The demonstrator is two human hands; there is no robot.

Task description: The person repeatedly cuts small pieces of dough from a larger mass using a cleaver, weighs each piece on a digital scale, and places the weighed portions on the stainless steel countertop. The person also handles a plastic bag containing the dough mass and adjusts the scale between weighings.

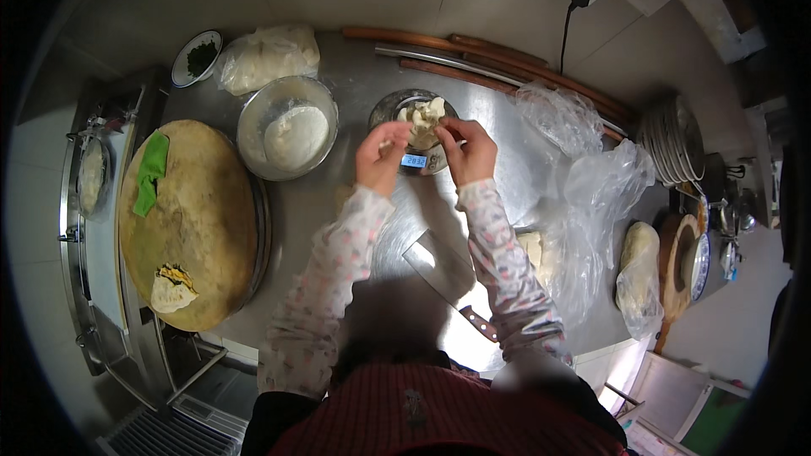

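Several pale dough pieces [423, 120] lie heaped on the round pan of a digital kitchen scale [437, 163], whose lit display shows digits. From the right, my right hand [470, 151] reaches over the pan, its thumb and fingertips pinched at the dough's edge. My left hand [383, 158] is at the left side of the scale with its fingers curled. A small pale bit shows by its thumb, but I cannot tell whether it is gripped. Nearer my body, a cleaver [443, 266] with a wooden handle lies flat on the steel table.
A metal bowl of flour [250, 139] and a bagged pale mass [269, 60] stand left, beside a round chopping block [203, 202]. Rolling pins [405, 38] line the wall. Plastic bags [589, 202], wrapped dough [638, 266] and stacked plates [675, 139] are right.
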